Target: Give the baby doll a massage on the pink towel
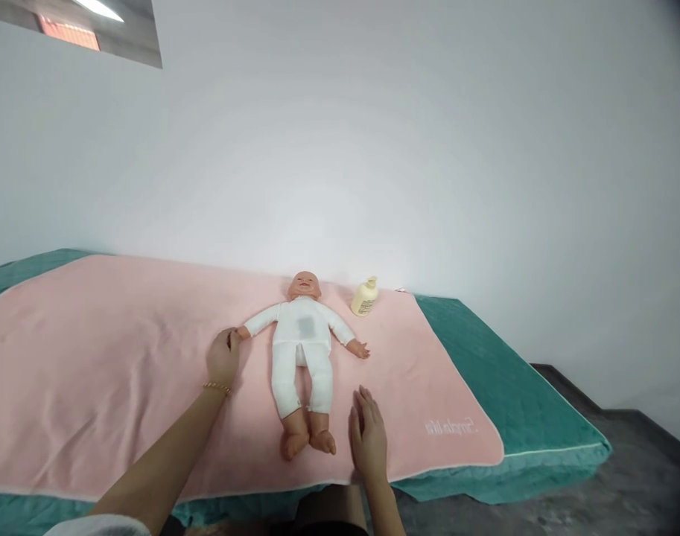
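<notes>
A baby doll [302, 350] in a white suit lies on its back on a pink towel [121, 350], head toward the wall. My left hand [223, 357] is closed in a pinch on the doll's outstretched hand at the left side. A thin gold bracelet circles that wrist. My right hand [367, 435] lies flat and open on the towel, just right of the doll's bare feet, holding nothing.
A pale yellow lotion bottle [365, 296] lies tilted on the towel near the doll's head, close to the white wall. The towel covers a teal mattress [501, 394] whose right corner drops to a grey floor [624, 484].
</notes>
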`<action>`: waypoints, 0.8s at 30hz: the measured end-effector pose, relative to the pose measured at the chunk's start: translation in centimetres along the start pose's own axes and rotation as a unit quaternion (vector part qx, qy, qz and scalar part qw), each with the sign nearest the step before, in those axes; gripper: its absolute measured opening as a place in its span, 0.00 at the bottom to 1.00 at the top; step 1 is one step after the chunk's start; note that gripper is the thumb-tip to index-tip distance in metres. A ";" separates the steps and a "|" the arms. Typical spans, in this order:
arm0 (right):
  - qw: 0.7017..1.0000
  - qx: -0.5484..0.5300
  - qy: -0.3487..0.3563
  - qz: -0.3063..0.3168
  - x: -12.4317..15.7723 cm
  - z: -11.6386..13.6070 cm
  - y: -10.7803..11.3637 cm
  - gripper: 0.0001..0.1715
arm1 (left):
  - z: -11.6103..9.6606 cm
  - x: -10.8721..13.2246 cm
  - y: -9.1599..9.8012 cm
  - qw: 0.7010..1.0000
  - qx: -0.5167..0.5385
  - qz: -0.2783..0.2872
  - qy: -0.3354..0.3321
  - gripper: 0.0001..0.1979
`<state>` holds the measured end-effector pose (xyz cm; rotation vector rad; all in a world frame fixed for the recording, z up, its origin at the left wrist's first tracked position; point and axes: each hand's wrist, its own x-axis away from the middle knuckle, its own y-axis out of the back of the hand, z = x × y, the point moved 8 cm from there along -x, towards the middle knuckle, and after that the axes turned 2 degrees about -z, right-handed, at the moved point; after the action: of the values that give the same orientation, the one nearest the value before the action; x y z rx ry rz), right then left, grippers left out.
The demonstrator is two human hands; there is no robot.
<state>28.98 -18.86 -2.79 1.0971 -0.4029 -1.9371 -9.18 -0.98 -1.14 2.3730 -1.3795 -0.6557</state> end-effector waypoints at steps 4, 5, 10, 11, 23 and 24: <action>1.000 0.015 -0.003 0.006 0.1 -0.2 0.3 0.25 | -0.1 -0.1 -0.3 1.000 0.002 0.017 -0.012 0.20; 1.000 0.020 -0.005 0.004 0.2 -0.3 0.3 0.25 | -0.1 -0.1 -0.3 1.000 0.004 0.021 -0.016 0.21; 0.999 0.031 -0.007 -0.011 0.3 -0.3 0.6 0.24 | -0.5 -0.1 -0.4 0.999 0.005 0.031 -0.045 0.22; 0.999 0.031 -0.008 -0.012 0.3 -0.2 0.6 0.23 | -0.7 -0.1 -0.4 0.998 0.002 0.032 -0.052 0.22; 0.999 0.029 -0.005 -0.012 0.5 -0.2 0.5 0.21 | -1.3 -0.5 -1.1 0.993 -0.066 0.046 -0.091 0.19; 0.999 0.030 -0.002 -0.010 0.5 -0.1 0.5 0.21 | -1.2 -0.5 -1.2 0.992 -0.069 0.050 -0.088 0.19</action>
<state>29.19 -19.55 -2.81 1.1409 -0.4568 -1.9565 -7.86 0.08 -0.55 2.1681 -1.4621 -0.9199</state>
